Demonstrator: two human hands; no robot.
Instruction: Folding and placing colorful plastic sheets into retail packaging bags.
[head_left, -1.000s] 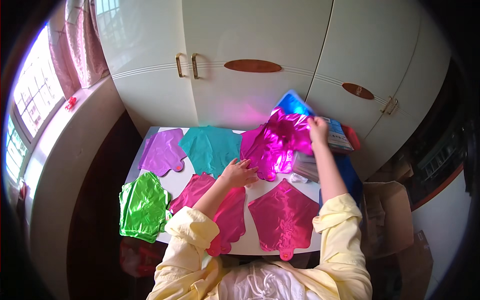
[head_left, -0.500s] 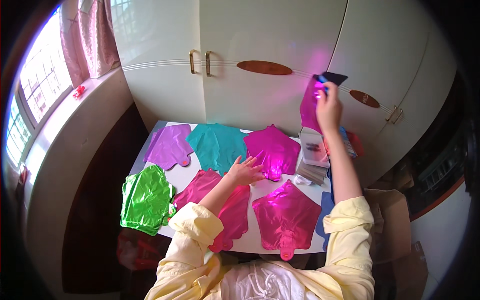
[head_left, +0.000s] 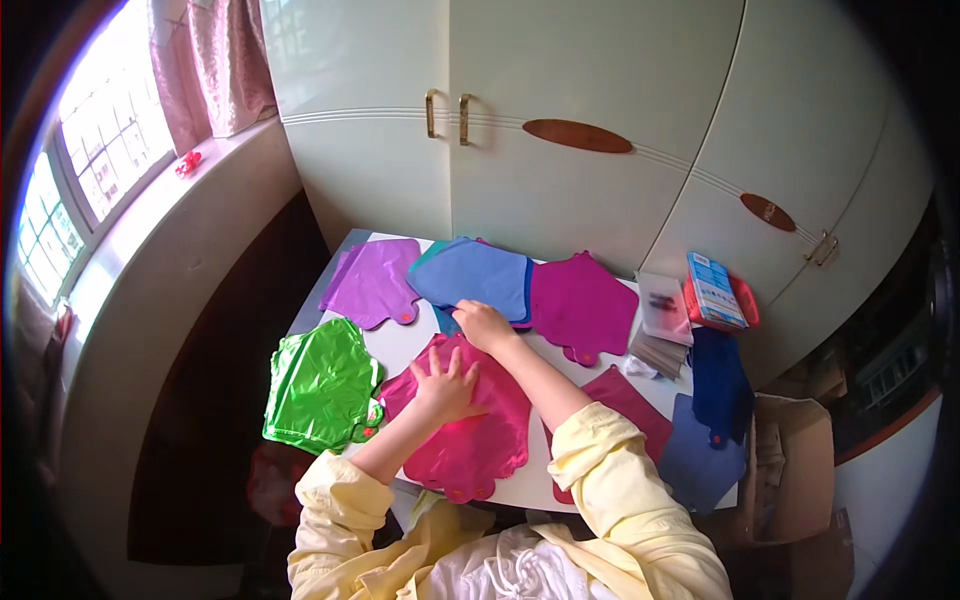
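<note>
My left hand (head_left: pixel 448 388) lies with fingers spread on a flat, shiny pink-red foil balloon (head_left: pixel 490 440). My right hand (head_left: pixel 483 325) reaches across the table, its fingers curled at the lower edge of a blue foil balloon (head_left: pixel 475 275); the fingertips are partly hidden. The blue one covers most of a teal foil balloon (head_left: pixel 437 248). To its left is a purple foil balloon (head_left: pixel 370 283), to its right a magenta one (head_left: pixel 583 305). A crinkled bright green one (head_left: pixel 318 385) is at the left edge. Under my right forearm, another dark pink one (head_left: pixel 630 405) is partly hidden.
On the right stand a clear plastic box (head_left: pixel 663 305), a stack of grey flat pieces (head_left: pixel 658 350) and a red basket (head_left: pixel 742 300) with a blue packet. Two dark blue foil pieces (head_left: pixel 705 455) lie at the right edge, beside a cardboard box (head_left: pixel 805 450). White cabinets (head_left: pixel 580 60) back the table.
My right hand has come down from its raised position at the far right to the table's middle. The blue foil balloon now covers the teal one. My left hand has moved nearer, onto the pink-red one.
</note>
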